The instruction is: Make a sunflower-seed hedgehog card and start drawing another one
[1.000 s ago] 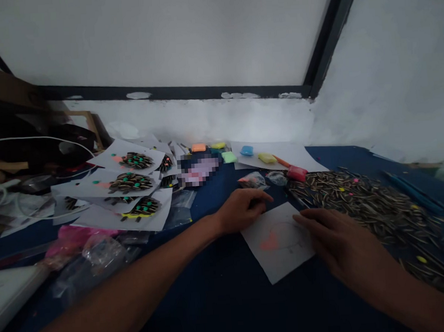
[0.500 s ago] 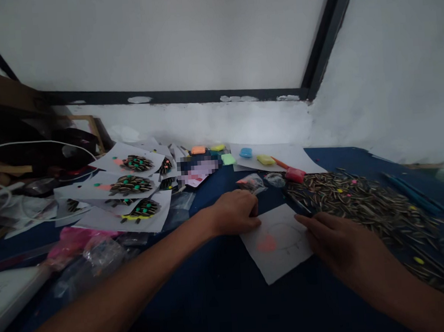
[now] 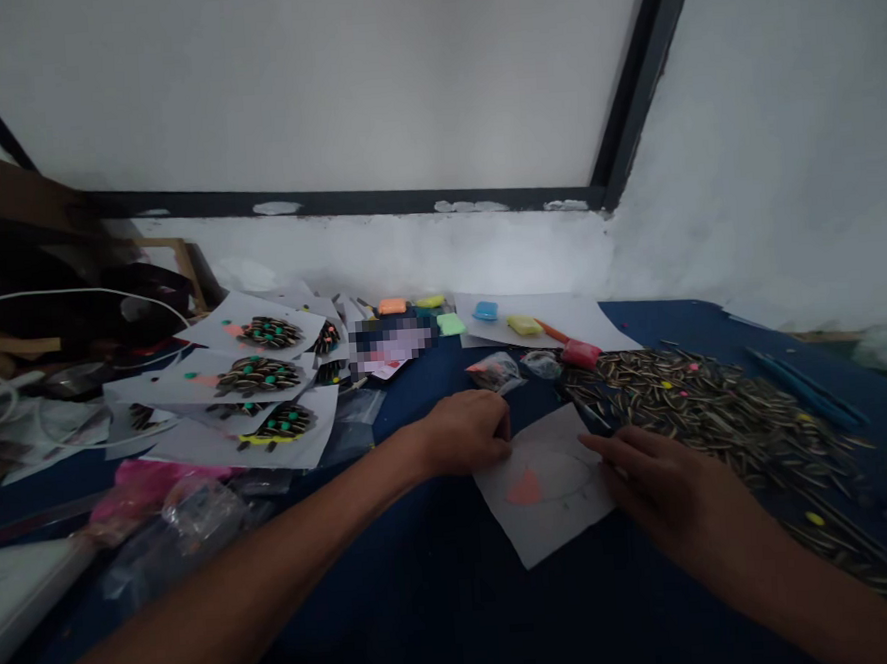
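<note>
A small white sheet of paper point(image 3: 550, 531) lies tilted in front of me, over the blue tabletop. It bears a faint pencilled oval and a coral-coloured patch at its left end. My left hand point(image 3: 466, 433) is closed at the sheet's upper left edge, its fingertips partly hidden from the camera. On the opposite edge, my right hand point(image 3: 668, 489) pinches the paper between thumb and forefinger. Just beyond the right hand spreads a heap of striped sunflower seeds point(image 3: 726, 415) with a few small coloured dots among them.
Finished-looking sheets with seed hedgehog shapes point(image 3: 258, 373) are stacked at left, beside crumpled plastic bags point(image 3: 199, 512). A phone point(image 3: 392, 350) lies at the back. Blue point(image 3: 485, 311) and yellow clay blocks point(image 3: 522, 324) rest on white paper near the wall. Blue tweezers-like tools point(image 3: 807, 385) lie right.
The view has shifted slightly, so the table's things sit a little further left. Both hands keep their places at the sheet's edges, and the paper has hardly moved between them.
</note>
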### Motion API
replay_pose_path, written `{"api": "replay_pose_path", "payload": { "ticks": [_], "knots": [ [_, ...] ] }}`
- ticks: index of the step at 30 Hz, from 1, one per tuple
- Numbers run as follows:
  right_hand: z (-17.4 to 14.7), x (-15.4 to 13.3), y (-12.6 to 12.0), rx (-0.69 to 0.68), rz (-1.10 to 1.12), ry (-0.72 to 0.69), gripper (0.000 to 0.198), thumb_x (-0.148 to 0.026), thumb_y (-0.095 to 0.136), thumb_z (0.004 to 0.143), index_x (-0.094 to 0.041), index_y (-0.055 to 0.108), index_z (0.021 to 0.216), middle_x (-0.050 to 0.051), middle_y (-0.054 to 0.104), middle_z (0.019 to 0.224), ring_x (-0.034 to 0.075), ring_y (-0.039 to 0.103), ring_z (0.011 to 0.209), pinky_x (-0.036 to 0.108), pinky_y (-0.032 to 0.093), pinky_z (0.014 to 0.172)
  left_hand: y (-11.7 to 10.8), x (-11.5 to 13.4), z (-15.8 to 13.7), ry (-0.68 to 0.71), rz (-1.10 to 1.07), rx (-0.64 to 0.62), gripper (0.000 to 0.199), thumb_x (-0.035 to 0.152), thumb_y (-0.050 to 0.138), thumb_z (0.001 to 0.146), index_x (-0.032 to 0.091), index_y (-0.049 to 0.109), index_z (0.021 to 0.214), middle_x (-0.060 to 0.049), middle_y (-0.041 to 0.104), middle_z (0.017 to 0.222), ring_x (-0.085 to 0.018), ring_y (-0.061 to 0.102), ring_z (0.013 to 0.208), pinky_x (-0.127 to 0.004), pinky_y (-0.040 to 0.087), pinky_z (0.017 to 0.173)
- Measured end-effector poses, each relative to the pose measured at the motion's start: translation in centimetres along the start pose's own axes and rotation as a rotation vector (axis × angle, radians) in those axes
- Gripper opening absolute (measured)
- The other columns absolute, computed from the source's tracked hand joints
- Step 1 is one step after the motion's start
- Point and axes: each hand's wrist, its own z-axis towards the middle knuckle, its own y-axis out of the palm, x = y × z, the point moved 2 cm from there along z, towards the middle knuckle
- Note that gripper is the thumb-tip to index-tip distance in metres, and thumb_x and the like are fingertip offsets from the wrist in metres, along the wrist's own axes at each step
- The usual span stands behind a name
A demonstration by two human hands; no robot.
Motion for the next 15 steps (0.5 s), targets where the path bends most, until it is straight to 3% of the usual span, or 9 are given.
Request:
{"api": "replay_pose_path", "payload": {
  "ticks": [6, 15],
  "knots": [
    [0.01, -0.08, -0.09, 0.022, 0.042, 0.018, 0.033, -0.024, 0.038, 0.093, -0.02, 0.064, 0.114, 0.005, 0.065, 0.08, 0.015, 0.064, 0.063, 0.024, 0.045, 0.046, 0.32, -0.14, 0.35, 0.023, -0.031, 0.046, 0.015, 0.011, 0.053, 0.076, 0.017, 0.065, 0.083, -0.004, 0.067, 0.089, -0.017, 0.06, 0.083, -0.025, 0.042, 0.068],
    [-0.15, 0.18, 0.49, 0.036, -0.057, -0.02, 0.034, -0.02, 0.036, 0.091, -0.019, 0.065, 0.11, 0.006, 0.068, 0.085, 0.016, 0.067, 0.062, 0.026, 0.047, 0.047, 0.19, -0.73, 0.26, 0.062, -0.06, 0.002, 0.015, 0.009, 0.055, 0.073, 0.017, 0.065, 0.081, -0.002, 0.068, 0.084, -0.015, 0.06, 0.074, -0.023, 0.039, 0.059]
  ]
}}
